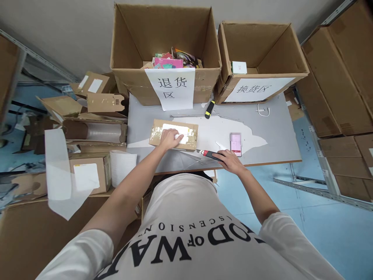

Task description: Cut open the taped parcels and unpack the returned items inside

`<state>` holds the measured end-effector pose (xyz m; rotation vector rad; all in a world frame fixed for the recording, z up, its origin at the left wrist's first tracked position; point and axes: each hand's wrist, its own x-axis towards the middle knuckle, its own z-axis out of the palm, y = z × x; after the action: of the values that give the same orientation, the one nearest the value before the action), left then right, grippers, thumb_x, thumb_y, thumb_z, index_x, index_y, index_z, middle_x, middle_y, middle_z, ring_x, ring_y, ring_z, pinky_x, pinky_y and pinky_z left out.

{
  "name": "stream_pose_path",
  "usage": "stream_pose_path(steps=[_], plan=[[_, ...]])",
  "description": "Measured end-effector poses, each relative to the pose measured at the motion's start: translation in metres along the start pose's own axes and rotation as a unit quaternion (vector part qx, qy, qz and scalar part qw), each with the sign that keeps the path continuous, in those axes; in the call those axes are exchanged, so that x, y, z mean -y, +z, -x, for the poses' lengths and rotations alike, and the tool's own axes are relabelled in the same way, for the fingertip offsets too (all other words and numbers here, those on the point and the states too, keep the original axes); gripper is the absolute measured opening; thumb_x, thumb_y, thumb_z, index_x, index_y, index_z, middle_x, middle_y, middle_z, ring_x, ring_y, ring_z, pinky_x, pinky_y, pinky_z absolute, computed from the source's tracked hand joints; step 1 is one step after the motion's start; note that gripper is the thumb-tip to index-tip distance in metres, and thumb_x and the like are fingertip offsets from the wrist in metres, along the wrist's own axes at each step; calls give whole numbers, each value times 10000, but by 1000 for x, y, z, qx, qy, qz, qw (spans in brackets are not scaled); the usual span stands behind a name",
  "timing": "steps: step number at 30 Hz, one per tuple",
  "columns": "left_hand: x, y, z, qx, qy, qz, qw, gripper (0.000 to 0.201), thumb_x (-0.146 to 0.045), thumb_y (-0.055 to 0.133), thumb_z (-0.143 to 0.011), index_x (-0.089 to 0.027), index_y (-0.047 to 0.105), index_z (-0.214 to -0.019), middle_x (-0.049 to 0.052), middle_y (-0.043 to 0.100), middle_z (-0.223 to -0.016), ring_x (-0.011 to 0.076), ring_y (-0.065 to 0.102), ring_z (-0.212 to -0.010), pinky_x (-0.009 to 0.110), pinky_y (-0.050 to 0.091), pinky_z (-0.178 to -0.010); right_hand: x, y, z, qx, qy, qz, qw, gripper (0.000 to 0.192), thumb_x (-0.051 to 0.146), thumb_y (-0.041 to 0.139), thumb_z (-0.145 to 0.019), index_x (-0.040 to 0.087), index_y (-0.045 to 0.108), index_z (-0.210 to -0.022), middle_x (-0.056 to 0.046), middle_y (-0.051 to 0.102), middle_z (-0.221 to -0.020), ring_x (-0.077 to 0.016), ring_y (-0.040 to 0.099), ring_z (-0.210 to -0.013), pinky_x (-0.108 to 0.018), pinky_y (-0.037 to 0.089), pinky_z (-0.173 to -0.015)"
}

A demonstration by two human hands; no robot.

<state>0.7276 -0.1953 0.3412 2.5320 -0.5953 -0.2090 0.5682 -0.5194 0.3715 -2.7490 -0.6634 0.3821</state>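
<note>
My left hand (pixel 170 139) presses down on a taped cardboard box (pixel 155 131) lying on the table, its fingers bent over the white label (pixel 184 129) on top. A red and black utility knife (pixel 212 155) is in my right hand (pixel 231 160), which is closed around its handle. The knife's tip points left, at the lower right corner of the box; whether it touches the cardboard I cannot tell. Just beyond my right hand lies a phone (pixel 236 144) with a lit pink and white screen.
A yellow and black cutter (pixel 209 109) lies on the grey table (pixel 274 128). Behind stand two large open cartons, the left carton (pixel 131 83) with colourful packages, the right carton (pixel 262 70) with a small white box (pixel 239 67). Opened boxes (pixel 105 103) crowd the left side; stacked cartons (pixel 335 85) the right.
</note>
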Motion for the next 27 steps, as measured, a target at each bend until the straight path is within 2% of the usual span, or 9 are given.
stream_pose_path(steps=[14,20,27], plan=[[0,-1,0,3,1,-7,1000,336,-458,473,-846,-205,590,-659,63,662,-771,241,585,-804,388,370,-750,-7,-1,-5,5,-23,-20,1000,417,302,399,-956,273,478,-1364,-106,561,-1192,-235,517,-1000,-331,406,-762],[-1,1,3,21,9,-23,999,348,-476,453,-852,-199,600,-702,70,669,-769,261,594,-809,412,348,-780,-21,-15,-25,39,-50,100,993,449,280,416,-949,320,430,-1396,-104,574,-1140,-207,508,-849,-311,339,-701],[-4,1,11,43,17,-41,998,400,-497,401,-872,-197,563,-663,61,639,-708,236,574,-746,412,331,-803,-48,-51,-71,122,-160,236,951,536,208,379,-938,413,318,-1430,-94,565,-1066,-203,469,-806,-292,244,-617]])
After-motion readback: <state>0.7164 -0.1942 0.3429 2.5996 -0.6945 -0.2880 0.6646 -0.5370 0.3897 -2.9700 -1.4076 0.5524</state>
